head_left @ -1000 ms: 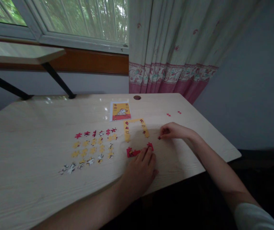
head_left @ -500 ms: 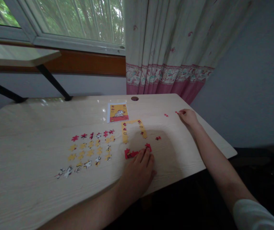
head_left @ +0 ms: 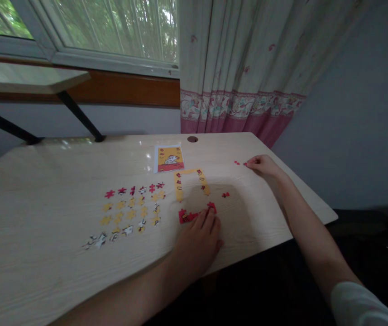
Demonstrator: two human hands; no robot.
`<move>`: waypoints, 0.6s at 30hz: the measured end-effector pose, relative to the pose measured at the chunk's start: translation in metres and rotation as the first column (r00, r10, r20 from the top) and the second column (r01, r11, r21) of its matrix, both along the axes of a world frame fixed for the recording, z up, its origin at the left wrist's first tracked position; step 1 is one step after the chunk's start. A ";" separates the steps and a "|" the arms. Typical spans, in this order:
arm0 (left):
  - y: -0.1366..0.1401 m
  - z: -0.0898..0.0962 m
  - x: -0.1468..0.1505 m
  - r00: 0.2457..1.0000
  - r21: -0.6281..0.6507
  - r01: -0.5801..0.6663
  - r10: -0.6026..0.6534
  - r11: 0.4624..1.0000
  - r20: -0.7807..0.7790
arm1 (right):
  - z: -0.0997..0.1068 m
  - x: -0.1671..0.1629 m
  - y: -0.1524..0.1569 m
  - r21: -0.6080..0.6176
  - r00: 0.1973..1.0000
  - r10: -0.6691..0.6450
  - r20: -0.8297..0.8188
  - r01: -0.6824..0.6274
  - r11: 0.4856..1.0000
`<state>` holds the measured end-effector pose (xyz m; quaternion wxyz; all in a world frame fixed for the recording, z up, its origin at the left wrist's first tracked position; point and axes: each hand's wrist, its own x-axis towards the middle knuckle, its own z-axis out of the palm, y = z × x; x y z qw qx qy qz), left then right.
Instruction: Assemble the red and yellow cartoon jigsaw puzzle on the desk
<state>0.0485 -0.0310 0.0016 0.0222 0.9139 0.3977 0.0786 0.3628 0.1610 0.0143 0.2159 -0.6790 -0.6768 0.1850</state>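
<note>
My left hand (head_left: 202,233) rests palm down at the near side of the table, its fingers lying on a joined red puzzle strip (head_left: 187,218) and hiding part of it. Above the strip is a yellow puzzle border (head_left: 179,194), shaped like an upside-down U. At the far right, my right hand (head_left: 263,165) pinches a small red puzzle piece (head_left: 245,164) at the tabletop. Just left of it lies another red piece (head_left: 236,163). One dark red piece (head_left: 226,195) sits apart, to the right of the yellow border.
Rows of loose red, yellow and white pieces (head_left: 131,213) cover the table's left-middle. A picture card (head_left: 170,159) with a white animal lies behind the border. Farther back are a cable hole (head_left: 193,139), a raised shelf (head_left: 31,77) on black legs and a curtain (head_left: 234,104).
My right hand has moved slightly left with the red puzzle piece, closer to the other red piece. My left hand stays on the strip. The whole view has shifted a little.
</note>
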 end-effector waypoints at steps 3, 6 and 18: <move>-0.001 0.000 0.000 1.000 -0.015 -0.003 0.003 1.000 0.006 | 0.008 -0.042 -0.017 0.029 0.955 0.193 -0.226 -0.191 0.981; -0.001 0.002 0.000 1.000 -0.025 -0.020 0.020 0.999 0.004 | 0.016 -0.090 -0.037 0.026 0.875 0.376 -0.306 -0.387 0.922; -0.002 0.003 0.000 0.999 -0.019 -0.021 0.021 1.000 0.036 | 0.009 -0.137 -0.073 -0.143 0.731 0.614 -0.297 -0.670 0.728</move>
